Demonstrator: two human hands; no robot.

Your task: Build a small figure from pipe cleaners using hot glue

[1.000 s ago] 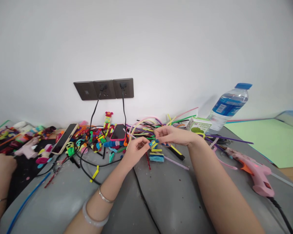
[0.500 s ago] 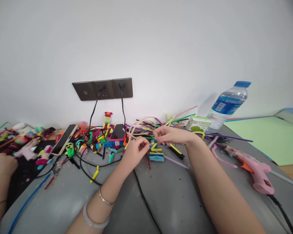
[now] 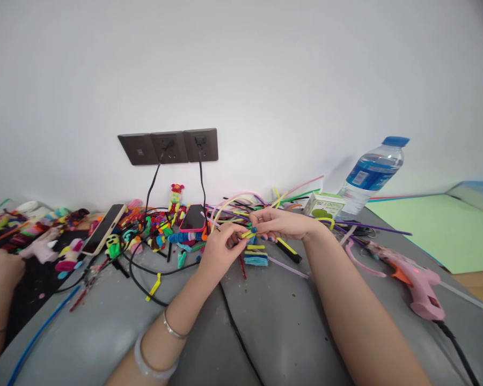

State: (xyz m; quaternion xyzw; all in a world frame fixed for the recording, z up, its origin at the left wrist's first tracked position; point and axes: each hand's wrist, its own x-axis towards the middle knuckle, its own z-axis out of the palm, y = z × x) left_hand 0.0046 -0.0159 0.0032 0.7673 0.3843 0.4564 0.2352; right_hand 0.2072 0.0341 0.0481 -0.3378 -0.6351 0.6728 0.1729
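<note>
Head view: a pale wall (image 3: 265, 80) is seen filling the upper half, with a grey tabletop (image 3: 273, 332) set against it. Far right, light green paper (image 3: 438, 230) is spread flat. Behind the hands, a tangle of pipe cleaners (image 3: 235, 199) in purple, pink, yellow and green is strewn toward the wall. A blue-capped water bottle (image 3: 372, 177), partly filled, is seen slanting right; in front of it a pink hot glue gun (image 3: 422, 292) is laid down, cord trailed to the lower edge. A dark socket panel (image 3: 139, 149) is mounted on the wall, two plugs inserted.

Own hands are held mid-table, close together. By the left hand (image 3: 221, 249), a short yellow pipe-cleaner piece (image 3: 247, 234) is pinched between thumb and forefinger; by the right hand (image 3: 279, 222), blue-nailed, it is gripped at its right end, fingertips brought together on it. The piece is held above the table, just beyond a folded light-blue bundle (image 3: 256, 260).

At the left edge, another person's hand (image 3: 2, 273) is noted; whether its fingers are closed cannot be told. A cream-cased phone (image 3: 104, 229) and a pink-cased phone (image 3: 194, 219) are laid among small crafted pieces. Between them, near the wall, a red-and-yellow bear figure (image 3: 176, 198) is placed upright.
</note>
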